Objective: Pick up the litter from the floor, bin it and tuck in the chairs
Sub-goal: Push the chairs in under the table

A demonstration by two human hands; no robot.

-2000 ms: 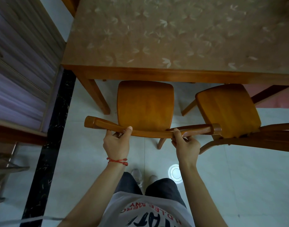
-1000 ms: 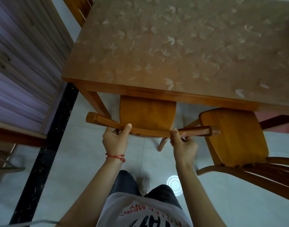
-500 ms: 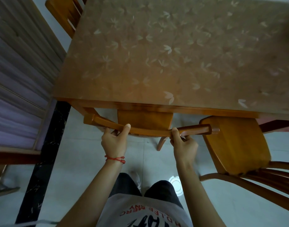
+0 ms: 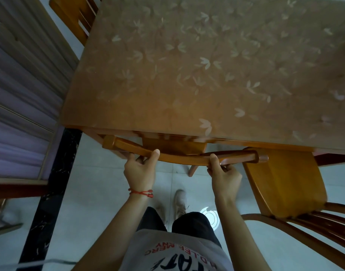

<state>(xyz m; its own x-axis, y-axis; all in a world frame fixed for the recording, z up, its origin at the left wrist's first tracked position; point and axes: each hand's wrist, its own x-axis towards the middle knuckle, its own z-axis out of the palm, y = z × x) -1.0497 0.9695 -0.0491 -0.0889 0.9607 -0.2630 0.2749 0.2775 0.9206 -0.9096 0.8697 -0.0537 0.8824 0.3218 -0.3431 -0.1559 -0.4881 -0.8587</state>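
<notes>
We count 3 chairs. 1 chair (image 4: 173,147) sits almost wholly under the table (image 4: 206,75), its top rail gripped by the left hand (image 4: 141,170) and right hand (image 4: 224,176) (thumbs on top). A second chair (image 4: 285,184) stands out at right; a third chair (image 4: 74,14) waits at the far end.
</notes>
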